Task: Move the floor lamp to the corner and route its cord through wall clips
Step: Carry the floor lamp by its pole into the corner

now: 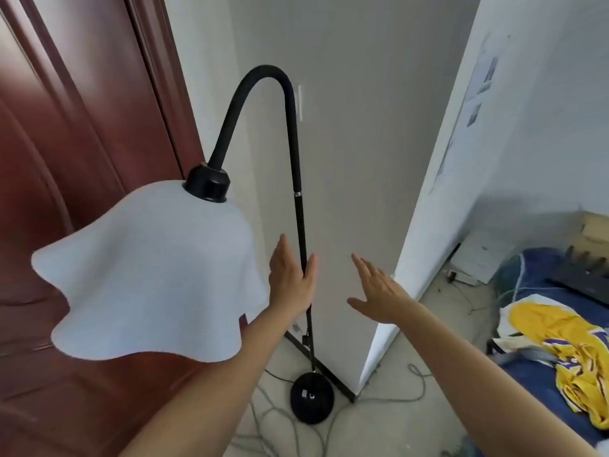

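Observation:
The floor lamp stands upright by a white wall, with a thin black pole [298, 222], a curved gooseneck and a wavy white shade [148, 268] hanging at the left. Its round black base [311, 398] rests on the floor near the wall's outer corner. A thin black cord [275, 377] runs left from the base. My left hand [290, 282] is at the pole at mid height, fingers straight, with the pole in the fork between thumb and fingers. My right hand [379, 291] hovers to the right of the pole with spread fingers, touching nothing.
A dark red wooden door [66, 127] fills the left. Grey cables [283, 423] loop over the floor around the base. A small white fitting [300, 103] sits high on the wall panel. A blue mattress with yellow clothing [566, 344] and a white box [478, 258] lie at the right.

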Motion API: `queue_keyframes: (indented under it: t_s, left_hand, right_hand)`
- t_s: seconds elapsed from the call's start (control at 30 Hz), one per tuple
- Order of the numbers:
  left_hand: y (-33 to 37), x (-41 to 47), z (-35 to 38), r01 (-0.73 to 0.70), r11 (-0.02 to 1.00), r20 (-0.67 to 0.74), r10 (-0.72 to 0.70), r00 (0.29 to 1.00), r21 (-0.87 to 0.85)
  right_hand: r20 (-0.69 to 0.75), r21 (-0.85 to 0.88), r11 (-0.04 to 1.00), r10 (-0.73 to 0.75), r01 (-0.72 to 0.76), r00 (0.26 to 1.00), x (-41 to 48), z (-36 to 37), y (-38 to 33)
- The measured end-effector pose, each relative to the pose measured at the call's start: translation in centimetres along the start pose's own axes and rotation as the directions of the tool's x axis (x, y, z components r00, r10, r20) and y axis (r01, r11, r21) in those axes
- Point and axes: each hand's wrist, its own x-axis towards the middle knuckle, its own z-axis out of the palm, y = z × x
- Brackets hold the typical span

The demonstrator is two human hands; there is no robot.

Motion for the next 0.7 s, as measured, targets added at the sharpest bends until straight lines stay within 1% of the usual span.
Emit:
queue_keyframes:
  t_s: [0.07, 0.17, 0.37, 0.43, 0.5, 0.7]
  left_hand:
    - [0.2, 1.5, 0.6, -0.002, 0.999, -0.053, -0.001, 0.999, -0.048]
    - [0.3, 3.3, 1.6, 0.000, 0.993, -0.091, -0.011, 0.996, -0.117]
    - [0.4, 7.0, 3.3, -0.019, 0.969, -0.172, -0.025, 0.985, -0.245]
    - [0.3, 7.6, 3.6, -0.049, 0.951, -0.174, -0.005, 0.985, -0.304]
    - [-0.1, 7.9, 3.9, -0.084, 0.943, -0.204, 0.018, 0.979, -0.321]
    - [-1.7, 8.3, 4.4, -0.063, 0.910, -0.275, -0.057, 0.960, -0.411]
  right_hand:
    - [0.046, 0.041, 0.999, 0.025, -0.027, 0.999, 2.2, 0.8, 0.6]
    - [0.163, 0.083, 0.996, 0.029, -0.043, 0.986, 5.9, 2.7, 1.4]
    - [0.327, 0.247, 0.968, -0.123, 0.041, 0.937, 11.6, 8.4, 1.5]
    - [0.394, 0.316, 0.948, -0.157, 0.027, 0.905, 13.4, 10.1, 1.2]
    - [0.453, 0.344, 0.939, -0.182, 0.017, 0.873, 15.1, 11.4, 0.7]
    - [0.509, 0.387, 0.922, -0.235, 0.023, 0.828, 17.4, 15.0, -0.8]
